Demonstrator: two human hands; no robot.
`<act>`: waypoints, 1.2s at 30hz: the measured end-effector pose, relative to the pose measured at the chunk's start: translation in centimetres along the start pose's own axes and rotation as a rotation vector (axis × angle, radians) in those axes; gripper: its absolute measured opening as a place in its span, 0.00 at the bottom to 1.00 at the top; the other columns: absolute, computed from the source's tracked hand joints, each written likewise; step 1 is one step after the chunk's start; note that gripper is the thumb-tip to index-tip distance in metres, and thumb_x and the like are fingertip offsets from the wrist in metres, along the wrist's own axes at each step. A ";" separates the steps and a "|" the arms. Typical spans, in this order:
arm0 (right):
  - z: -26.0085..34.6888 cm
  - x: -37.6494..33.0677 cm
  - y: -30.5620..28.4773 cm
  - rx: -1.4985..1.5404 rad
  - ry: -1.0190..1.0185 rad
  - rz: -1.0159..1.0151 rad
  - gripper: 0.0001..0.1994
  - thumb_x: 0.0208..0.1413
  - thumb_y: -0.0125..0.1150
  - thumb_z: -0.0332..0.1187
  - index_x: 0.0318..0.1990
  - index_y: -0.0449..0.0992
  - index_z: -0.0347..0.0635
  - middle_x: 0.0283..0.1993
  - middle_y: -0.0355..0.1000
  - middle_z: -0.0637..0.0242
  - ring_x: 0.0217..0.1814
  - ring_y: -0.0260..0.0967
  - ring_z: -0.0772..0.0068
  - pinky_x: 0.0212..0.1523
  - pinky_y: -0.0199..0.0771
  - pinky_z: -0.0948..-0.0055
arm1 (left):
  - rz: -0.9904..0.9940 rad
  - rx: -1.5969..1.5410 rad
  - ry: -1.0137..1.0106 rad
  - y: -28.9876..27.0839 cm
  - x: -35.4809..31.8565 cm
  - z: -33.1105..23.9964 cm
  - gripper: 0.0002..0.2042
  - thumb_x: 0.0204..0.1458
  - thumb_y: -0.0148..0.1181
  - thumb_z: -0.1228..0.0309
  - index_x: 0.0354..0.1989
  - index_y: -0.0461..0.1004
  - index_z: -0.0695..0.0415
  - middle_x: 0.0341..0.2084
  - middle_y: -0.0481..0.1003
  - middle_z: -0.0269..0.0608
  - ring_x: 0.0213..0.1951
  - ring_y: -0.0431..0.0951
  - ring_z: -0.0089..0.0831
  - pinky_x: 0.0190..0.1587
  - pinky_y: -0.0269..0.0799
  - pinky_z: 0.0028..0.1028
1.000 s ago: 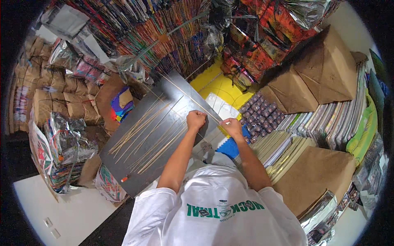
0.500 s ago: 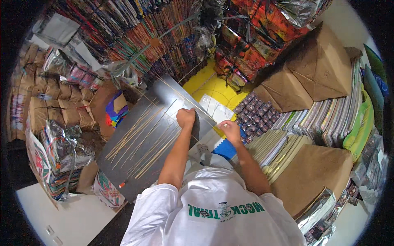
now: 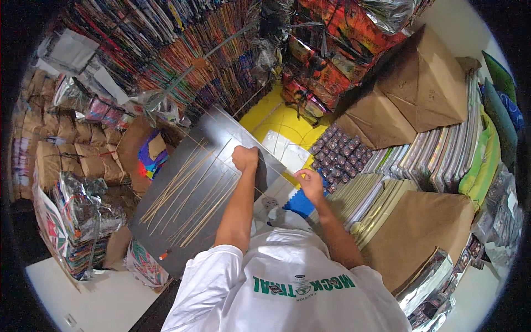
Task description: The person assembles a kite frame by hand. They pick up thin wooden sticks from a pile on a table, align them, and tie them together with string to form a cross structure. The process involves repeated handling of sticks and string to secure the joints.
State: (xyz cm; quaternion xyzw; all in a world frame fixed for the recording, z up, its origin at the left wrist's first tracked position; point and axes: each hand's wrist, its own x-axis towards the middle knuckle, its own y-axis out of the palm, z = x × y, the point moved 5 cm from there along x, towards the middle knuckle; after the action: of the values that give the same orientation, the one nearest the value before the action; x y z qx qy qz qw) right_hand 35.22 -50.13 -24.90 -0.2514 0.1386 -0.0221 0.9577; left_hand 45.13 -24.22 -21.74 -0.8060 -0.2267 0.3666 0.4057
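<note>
Since a second ago the left hand (image 3: 245,159) has slid further up the grey metal sheet (image 3: 182,221), fist curled shut on one thin wooden stick (image 3: 264,195). Right hand (image 3: 310,185), fingers pinched together, hovers over white sheets (image 3: 285,149) near frame centre. About fifteen pale sticks (image 3: 191,193) lie fanned centre-left. Two brown paper parcels (image 3: 426,83) sit upper right.

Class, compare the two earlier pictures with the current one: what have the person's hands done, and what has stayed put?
The left hand, closed in a fist, has slid a little further out over the grey board. The right hand stays beside it, fingers pinched; what it holds is too small to tell. The thin sticks on the board and the brown parcels lie as before.
</note>
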 end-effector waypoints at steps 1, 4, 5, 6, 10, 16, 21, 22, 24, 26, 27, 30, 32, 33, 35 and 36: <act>0.2 -0.3 -0.4 0.002 -0.006 -0.014 0.08 0.53 0.68 0.38 0.35 0.82 0.45 0.16 0.64 0.72 0.20 0.58 0.81 0.23 0.60 0.73 | -0.003 0.004 0.015 0.4 0.3 0.1 0.15 0.38 0.70 0.66 0.31 0.79 0.63 0.36 0.80 0.58 0.42 0.81 0.55 0.45 0.78 0.44; 0.2 -1.2 -1.4 0.025 -0.065 -0.061 0.08 0.53 0.68 0.37 0.34 0.82 0.44 0.16 0.60 0.74 0.20 0.56 0.82 0.22 0.58 0.73 | -0.032 0.003 0.001 1.2 1.0 0.5 0.12 0.39 0.69 0.68 0.30 0.79 0.62 0.35 0.80 0.58 0.42 0.81 0.55 0.45 0.78 0.44; -0.2 -1.6 -1.7 0.045 -0.025 -0.053 0.08 0.53 0.67 0.37 0.34 0.82 0.43 0.16 0.61 0.74 0.20 0.56 0.83 0.22 0.58 0.73 | -0.044 0.001 -0.012 1.2 1.0 0.5 0.11 0.39 0.68 0.69 0.30 0.79 0.62 0.35 0.80 0.57 0.42 0.81 0.55 0.45 0.79 0.44; -0.6 -2.0 -2.1 0.064 0.014 -0.046 0.08 0.53 0.67 0.37 0.34 0.82 0.43 0.16 0.62 0.73 0.20 0.56 0.83 0.22 0.58 0.74 | -0.031 0.001 -0.027 1.3 1.1 0.5 0.12 0.39 0.69 0.68 0.30 0.79 0.62 0.35 0.80 0.57 0.42 0.81 0.54 0.45 0.79 0.44; -0.3 -4.3 -4.3 0.027 -0.060 -0.140 0.06 0.54 0.68 0.34 0.33 0.82 0.42 0.19 0.63 0.81 0.21 0.55 0.87 0.22 0.55 0.78 | 0.034 -0.035 -0.064 1.2 1.0 0.9 0.12 0.38 0.70 0.66 0.29 0.80 0.60 0.35 0.80 0.55 0.42 0.82 0.51 0.45 0.79 0.42; -3.2 -7.3 -7.6 0.279 0.024 -0.170 0.08 0.53 0.68 0.35 0.35 0.82 0.42 0.22 0.67 0.78 0.24 0.58 0.85 0.26 0.60 0.78 | 0.090 -0.409 0.105 4.8 3.2 2.4 0.10 0.43 0.68 0.67 0.28 0.79 0.62 0.28 0.80 0.48 0.30 0.82 0.36 0.34 0.79 0.32; -3.7 -8.3 -9.7 0.414 0.170 -0.154 0.07 0.55 0.66 0.32 0.36 0.81 0.37 0.27 0.70 0.79 0.28 0.61 0.86 0.29 0.62 0.81 | 0.204 -0.815 0.297 2.5 2.7 -0.7 0.06 0.54 0.61 0.73 0.35 0.75 0.62 0.24 0.75 0.35 0.23 0.77 0.25 0.26 0.77 0.25; -2.8 -8.2 -10.0 0.478 0.162 -0.151 0.07 0.56 0.66 0.31 0.36 0.81 0.37 0.27 0.69 0.79 0.29 0.61 0.86 0.29 0.62 0.81 | 0.240 -0.857 0.334 1.2 2.2 -1.6 0.06 0.54 0.61 0.72 0.36 0.75 0.62 0.26 0.75 0.35 0.24 0.77 0.24 0.26 0.77 0.25; -2.2 -8.1 -10.0 0.529 0.103 -0.169 0.06 0.57 0.66 0.30 0.37 0.80 0.36 0.25 0.67 0.82 0.26 0.59 0.88 0.27 0.58 0.82 | 0.319 -0.939 0.406 -2.7 0.1 -3.7 0.06 0.56 0.60 0.71 0.36 0.75 0.60 0.29 0.75 0.36 0.26 0.78 0.24 0.28 0.77 0.25; -1.2 -7.7 -9.8 0.538 0.103 -0.147 0.05 0.57 0.66 0.29 0.37 0.80 0.36 0.23 0.64 0.84 0.24 0.56 0.90 0.25 0.54 0.82 | 0.383 -0.955 0.470 -5.9 -0.7 -4.2 0.06 0.57 0.60 0.70 0.38 0.75 0.58 0.32 0.74 0.35 0.28 0.78 0.24 0.29 0.77 0.26; -0.7 -7.6 -9.8 0.521 0.136 -0.124 0.05 0.57 0.66 0.28 0.37 0.80 0.36 0.22 0.63 0.85 0.23 0.54 0.91 0.24 0.52 0.83 | 0.404 -0.944 0.483 -7.5 -1.3 -4.4 0.06 0.57 0.60 0.70 0.38 0.75 0.58 0.32 0.74 0.34 0.28 0.78 0.24 0.29 0.77 0.25; 2.6 -7.5 -9.2 0.499 0.126 -0.018 0.05 0.57 0.66 0.30 0.38 0.80 0.40 0.22 0.64 0.85 0.20 0.53 0.94 0.19 0.50 0.85 | 0.427 -0.892 0.504 -12.3 -3.6 -4.2 0.06 0.56 0.61 0.70 0.39 0.76 0.57 0.32 0.74 0.32 0.29 0.78 0.24 0.29 0.76 0.25; 4.2 -7.4 -8.3 0.487 0.078 0.040 0.05 0.57 0.66 0.30 0.38 0.79 0.41 0.21 0.64 0.85 0.18 0.53 0.94 0.17 0.50 0.86 | 0.452 -0.889 0.523 -14.1 -4.3 -2.8 0.06 0.56 0.61 0.70 0.39 0.76 0.57 0.32 0.74 0.32 0.30 0.78 0.24 0.30 0.75 0.25; 4.9 -7.3 -7.7 0.478 0.050 0.057 0.04 0.57 0.66 0.30 0.37 0.79 0.41 0.21 0.63 0.85 0.18 0.52 0.95 0.17 0.49 0.86 | 0.465 -0.883 0.527 -15.0 -4.8 -2.0 0.06 0.56 0.61 0.70 0.40 0.76 0.57 0.33 0.76 0.32 0.30 0.79 0.24 0.30 0.75 0.25; 7.1 -7.3 -6.5 0.446 -0.019 0.101 0.04 0.56 0.66 0.29 0.37 0.80 0.40 0.20 0.60 0.86 0.18 0.49 0.95 0.18 0.46 0.85 | 0.437 -0.860 0.540 -17.0 -6.4 -0.3 0.07 0.56 0.61 0.70 0.40 0.76 0.57 0.35 0.78 0.33 0.32 0.79 0.25 0.30 0.75 0.25; 8.8 -7.6 -6.3 0.420 -0.060 0.127 0.04 0.56 0.66 0.28 0.36 0.80 0.40 0.19 0.58 0.86 0.18 0.48 0.95 0.18 0.44 0.84 | 0.421 -0.850 0.544 -18.0 -7.0 0.6 0.07 0.56 0.61 0.70 0.40 0.76 0.57 0.36 0.78 0.34 0.33 0.80 0.25 0.31 0.76 0.25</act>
State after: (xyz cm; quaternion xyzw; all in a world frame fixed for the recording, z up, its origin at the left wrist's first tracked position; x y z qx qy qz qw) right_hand 30.49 -50.58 -12.59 -0.0376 0.1177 0.0174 0.9922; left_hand 39.00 -18.34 -4.40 -0.9927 -0.0754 0.0943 0.0059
